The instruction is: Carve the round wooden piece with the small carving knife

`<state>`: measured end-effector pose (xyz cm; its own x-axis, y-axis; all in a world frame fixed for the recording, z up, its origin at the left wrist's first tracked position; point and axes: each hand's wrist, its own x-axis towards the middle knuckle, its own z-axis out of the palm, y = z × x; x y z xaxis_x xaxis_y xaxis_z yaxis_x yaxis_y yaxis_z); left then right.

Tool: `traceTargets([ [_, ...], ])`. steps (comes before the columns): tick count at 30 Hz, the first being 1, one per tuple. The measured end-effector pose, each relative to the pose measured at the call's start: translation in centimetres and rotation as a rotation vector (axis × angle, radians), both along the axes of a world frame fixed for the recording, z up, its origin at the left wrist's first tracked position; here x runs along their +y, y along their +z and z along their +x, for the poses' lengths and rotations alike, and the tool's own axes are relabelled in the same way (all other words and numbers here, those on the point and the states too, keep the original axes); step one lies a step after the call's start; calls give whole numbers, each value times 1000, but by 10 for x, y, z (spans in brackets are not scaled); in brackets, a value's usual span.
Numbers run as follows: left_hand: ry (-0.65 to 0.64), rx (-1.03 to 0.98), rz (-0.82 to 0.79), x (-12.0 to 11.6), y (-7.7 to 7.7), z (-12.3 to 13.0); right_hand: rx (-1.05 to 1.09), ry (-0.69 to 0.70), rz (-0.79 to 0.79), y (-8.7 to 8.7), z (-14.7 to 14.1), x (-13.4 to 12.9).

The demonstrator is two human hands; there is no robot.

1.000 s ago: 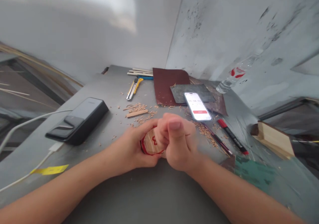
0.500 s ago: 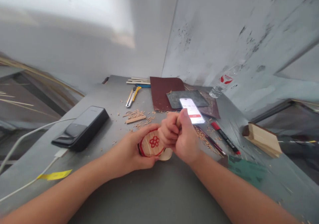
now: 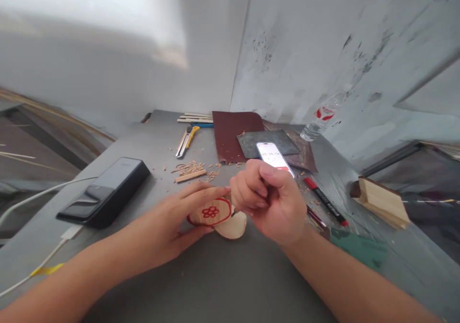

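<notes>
Wooden oval plaque (image 3: 210, 213), marked with a red flower and red border, lies between the thumb and fingers of the left hand (image 3: 172, 217), above the grey tabletop (image 3: 215, 284). Right hand (image 3: 273, 198): curled into a fist beside the plaque; its contents, if any, cannot be told. Pale wood slice (image 3: 232, 226) adjoins the plaque's right end. For good control, the plaque is best braced steadily at its rim, with the left fingertips clear of the right fist.
</notes>
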<state>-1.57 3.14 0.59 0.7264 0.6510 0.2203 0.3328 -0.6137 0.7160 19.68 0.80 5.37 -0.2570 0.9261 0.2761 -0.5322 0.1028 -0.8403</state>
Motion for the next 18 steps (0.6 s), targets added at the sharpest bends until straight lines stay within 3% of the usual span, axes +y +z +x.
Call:
traceTargets([
  [4, 23, -119, -88, -2, -1, 4, -61, 34, 34, -5, 2, 2],
  [10, 106, -123, -224, -4, -3, 7, -124, 139, 17, -9, 6, 5],
  [15, 31, -84, -198, -2, 0, 4, -237, 243, -22, -6, 9, 8],
  [18, 32, -70, -234, -2, 2, 4, -193, 189, -31, -4, 9, 8],
])
